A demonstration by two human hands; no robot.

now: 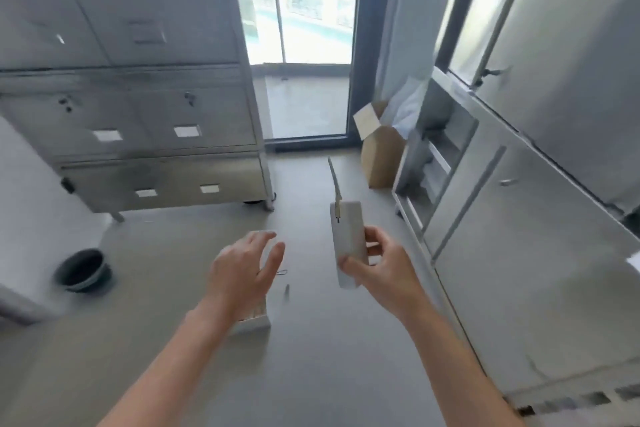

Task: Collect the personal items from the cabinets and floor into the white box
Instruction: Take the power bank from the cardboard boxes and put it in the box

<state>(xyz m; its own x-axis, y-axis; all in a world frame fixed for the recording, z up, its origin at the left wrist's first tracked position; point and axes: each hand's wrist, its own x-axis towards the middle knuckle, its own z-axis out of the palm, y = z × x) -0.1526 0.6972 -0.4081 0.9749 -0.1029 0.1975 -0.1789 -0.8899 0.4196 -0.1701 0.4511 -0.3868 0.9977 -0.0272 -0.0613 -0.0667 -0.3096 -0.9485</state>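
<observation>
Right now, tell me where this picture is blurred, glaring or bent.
Head view: motion blur smears the metal cabinet, the left hand and the floor's lower right corner; daylight blows out the balcony glass door; the wide lens bows the right-side cabinets.

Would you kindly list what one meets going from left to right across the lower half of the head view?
Dark round bowl on the floor → left hand, open → white rectangular device held in the right hand → grey cabinet doors.

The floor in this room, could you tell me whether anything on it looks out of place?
Yes: a dark bowl sits on the bare floor at the left, and a small dark object and a thin loop lie loose near the left hand.
</observation>
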